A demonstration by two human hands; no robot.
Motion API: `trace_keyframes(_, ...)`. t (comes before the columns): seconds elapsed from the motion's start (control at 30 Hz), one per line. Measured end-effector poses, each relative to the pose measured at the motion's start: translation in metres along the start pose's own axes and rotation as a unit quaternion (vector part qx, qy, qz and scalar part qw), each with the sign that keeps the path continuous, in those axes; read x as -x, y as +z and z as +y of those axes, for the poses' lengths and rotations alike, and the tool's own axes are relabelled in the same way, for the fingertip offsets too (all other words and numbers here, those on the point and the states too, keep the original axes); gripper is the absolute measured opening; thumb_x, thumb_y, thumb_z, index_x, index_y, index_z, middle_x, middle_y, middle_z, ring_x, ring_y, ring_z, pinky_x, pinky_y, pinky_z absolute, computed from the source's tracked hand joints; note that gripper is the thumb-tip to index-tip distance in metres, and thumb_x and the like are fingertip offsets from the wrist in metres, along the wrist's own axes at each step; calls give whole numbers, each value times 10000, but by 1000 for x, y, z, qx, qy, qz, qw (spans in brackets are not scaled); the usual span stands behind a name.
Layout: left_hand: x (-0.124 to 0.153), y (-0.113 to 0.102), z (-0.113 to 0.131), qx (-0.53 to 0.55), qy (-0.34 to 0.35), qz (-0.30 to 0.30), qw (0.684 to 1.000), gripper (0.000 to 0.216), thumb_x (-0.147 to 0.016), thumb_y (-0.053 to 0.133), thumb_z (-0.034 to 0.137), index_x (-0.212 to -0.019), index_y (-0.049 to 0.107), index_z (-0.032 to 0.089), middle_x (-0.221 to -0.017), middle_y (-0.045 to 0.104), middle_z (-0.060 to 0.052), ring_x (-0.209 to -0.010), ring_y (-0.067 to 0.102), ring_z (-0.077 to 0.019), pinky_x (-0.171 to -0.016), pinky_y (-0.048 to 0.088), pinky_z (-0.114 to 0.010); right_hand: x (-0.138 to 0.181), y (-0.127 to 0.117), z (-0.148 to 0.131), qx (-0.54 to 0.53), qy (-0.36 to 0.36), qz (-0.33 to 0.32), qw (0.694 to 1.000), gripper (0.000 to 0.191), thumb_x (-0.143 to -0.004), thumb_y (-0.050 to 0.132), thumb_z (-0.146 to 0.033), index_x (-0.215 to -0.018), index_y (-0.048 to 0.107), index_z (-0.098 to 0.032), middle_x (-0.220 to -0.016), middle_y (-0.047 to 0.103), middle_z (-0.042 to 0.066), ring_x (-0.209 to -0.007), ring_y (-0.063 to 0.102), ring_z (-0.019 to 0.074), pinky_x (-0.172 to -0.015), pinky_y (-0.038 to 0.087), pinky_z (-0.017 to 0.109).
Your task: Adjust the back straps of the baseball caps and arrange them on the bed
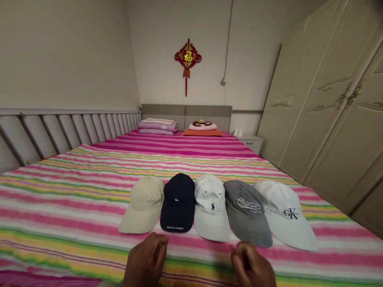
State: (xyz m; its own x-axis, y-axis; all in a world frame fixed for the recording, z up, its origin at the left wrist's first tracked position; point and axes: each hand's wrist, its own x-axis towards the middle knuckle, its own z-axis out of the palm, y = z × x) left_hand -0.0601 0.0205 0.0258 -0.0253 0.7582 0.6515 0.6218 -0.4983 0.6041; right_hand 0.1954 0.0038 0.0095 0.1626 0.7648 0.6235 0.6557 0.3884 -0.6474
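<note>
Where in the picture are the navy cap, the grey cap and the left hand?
navy cap (176,199), head view, on its crown.
grey cap (247,210), head view, on its lettered front.
left hand (148,259), head view, middle of the hand.

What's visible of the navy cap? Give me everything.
The navy cap is a dark baseball cap, fabric by its look. It has a small white logo on the front and a line of white lettering on the brim, too small to read. It lies crown up, brim toward the camera, second from left in a row on the striped bedsheet. Its sides touch the beige cap and the white cap. The left hand sits just short of its brim.
</note>
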Motion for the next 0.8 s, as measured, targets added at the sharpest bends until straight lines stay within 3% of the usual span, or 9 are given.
trace_keyframes(0.03, -9, -3, 8, -61, 79, 22, 995, 134, -733, 538, 182, -817, 632, 228, -603, 617, 8, -483, 538, -113, -489, 400, -191, -9, -10, -6, 39, -61, 15, 997, 102, -773, 504, -241, -786, 592, -191, -507, 537, -18, -405, 462, 113, -423, 347, 223)
trace_keyframes(0.07, -16, -5, 16, -122, 140, 38, 982, 239, -760, 492, 152, -964, 600, 213, -633, 634, 3, -485, 549, -111, -496, 407, -190, -18, -18, -12, 87, -102, 48, 990, 250, -792, 481, -235, -1016, 560, -160, -503, 533, -20, -395, 465, 122, -410, 347, 226)
trace_keyframes(0.17, -26, 0, 30, -269, 231, 78, 932, 523, -785, 447, 103, -1295, 331, 121, -582, 613, 3, -419, 515, -108, -471, 399, -197, -36, -30, -27, 197, -187, 113, 956, 589, -834, 407, -214, -1351, 182, -43, -446, 480, -43, -336, 433, 136, -352, 317, 231)
trace_keyframes(0.27, -28, 7, 30, -320, 245, 91, 911, 620, -810, 399, 100, -1367, 129, 58, -469, 524, 37, -364, 473, -112, -419, 365, -204, -43, -31, -33, 243, -224, 126, 936, 650, -846, 372, -192, -1365, 32, 0, -427, 464, -47, -303, 399, 136, -328, 307, 234)
trace_keyframes(0.4, -28, 8, 28, -329, 236, 79, 911, 616, -822, 342, 96, -1373, 71, 39, -460, 506, 32, -354, 466, -119, -400, 351, -211, -43, -29, -35, 262, -244, 130, 925, 640, -844, 366, -171, -1363, 39, 11, -418, 459, -43, -303, 399, 139, -330, 320, 237)
trace_keyframes(0.57, -28, 2, 37, -296, 220, 70, 927, 673, -803, 378, 88, -1380, 31, 74, -472, 508, 41, -367, 469, -126, -402, 340, -224, -39, -27, -39, 215, -240, 133, 937, 679, -841, 403, -176, -1365, 9, -2, -394, 455, -60, -319, 442, 150, -342, 356, 238)
trace_keyframes(0.67, -25, 3, 29, -194, 135, 11, 972, 603, -802, 452, 169, -1356, 213, 156, -513, 514, 45, -427, 496, -114, -446, 368, -212, -36, -21, -38, 193, -262, 70, 943, 603, -856, 399, -210, -1368, 123, -52, -548, 607, 25, -440, 562, 162, -424, 449, 247)
trace_keyframes(0.73, -21, 5, 8, -77, -11, -14, 997, 500, -769, 528, 224, -1253, 405, 193, -608, 552, 25, -544, 543, -112, -533, 416, -201, -29, -12, -29, 201, -288, 7, 936, 482, -859, 395, -241, -1308, 306, -91, -736, 670, 97, -588, 631, 180, -491, 490, 252)
trace_keyframes(0.8, -16, 5, -20, 78, -214, 63, 972, 448, -718, 597, 219, -1152, 496, 186, -819, 594, -18, -753, 575, -127, -662, 444, -195, -15, -2, -13, 213, -306, -53, 926, 353, -850, 401, -263, -1161, 473, -112, -804, 682, 113, -660, 652, 198, -528, 509, 256)
